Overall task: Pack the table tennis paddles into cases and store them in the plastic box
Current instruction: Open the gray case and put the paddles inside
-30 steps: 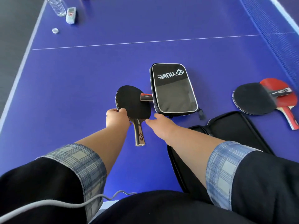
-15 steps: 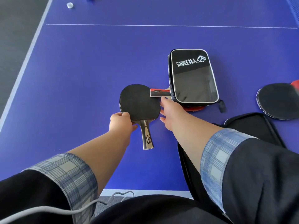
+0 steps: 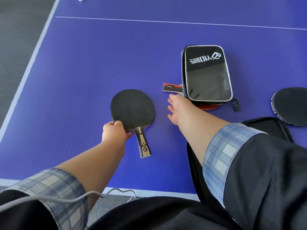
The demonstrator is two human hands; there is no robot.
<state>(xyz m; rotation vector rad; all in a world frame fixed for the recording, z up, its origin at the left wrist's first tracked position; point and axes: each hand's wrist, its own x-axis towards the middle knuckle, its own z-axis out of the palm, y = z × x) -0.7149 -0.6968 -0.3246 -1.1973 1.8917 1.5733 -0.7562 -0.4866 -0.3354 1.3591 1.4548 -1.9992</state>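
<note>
On the blue table (image 3: 83, 67), left hand (image 3: 114, 132) pinching black paddle (image 3: 132, 108), handle toward the person, right hand (image 3: 178, 110) spread, empty.

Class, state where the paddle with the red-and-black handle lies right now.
In the head view, the red-handled paddle lies right of centre, its blade tucked under the zipped black case, handle pointing left, just beyond the open right hand.

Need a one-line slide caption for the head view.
Left hand grips black paddle on blue table; open right hand reaches toward paddle handle under case.
</note>
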